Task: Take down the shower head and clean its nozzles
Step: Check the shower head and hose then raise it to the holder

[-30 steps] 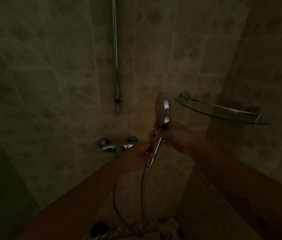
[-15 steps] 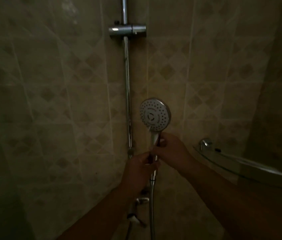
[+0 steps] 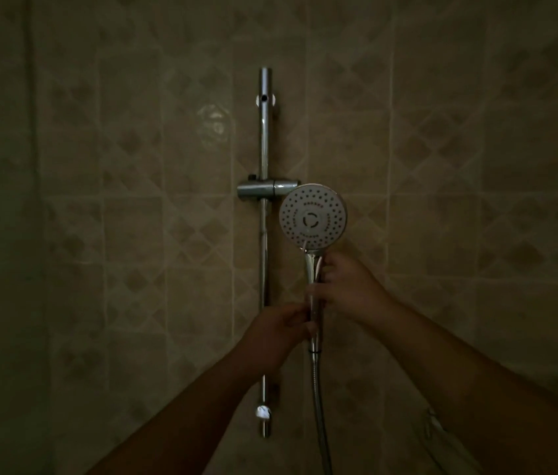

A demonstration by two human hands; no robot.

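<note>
Shower head (image 3: 312, 214) is off its mount, held in free air just right of the slide rail (image 3: 264, 234). Its disc overlaps the right end of the empty bracket (image 3: 268, 190) in this view; can't tell if they touch.

Right hand (image 3: 348, 289) is closed around the upper handle, fingers curled tight, wrapping from 3 o'clock. Left hand (image 3: 276, 332) pinches the lower handle near the hose nut from 9 o'clock, thumb and fingertips closed on it. Hose (image 3: 318, 406) hangs down toward 6 o'clock, out of frame.

Orientation: long axis near vertical, handle at 6, disc at 12. Spray face points straight back at the camera, nozzles fully visible.

Step in hand, my read: head is positioned for nozzle cleaning, nothing scrubbed yet. To do it well:
- keep one hand locked on the handle so the head doesn't spin
- free the other to rub across the nozzle rings, outer ring inward
- keep the face toward the eyes; light is poor and deposits will be hard to spot
- leave slack in the hose, don't twist at the nut

Risk: a wet chrome handle can slip.
</note>
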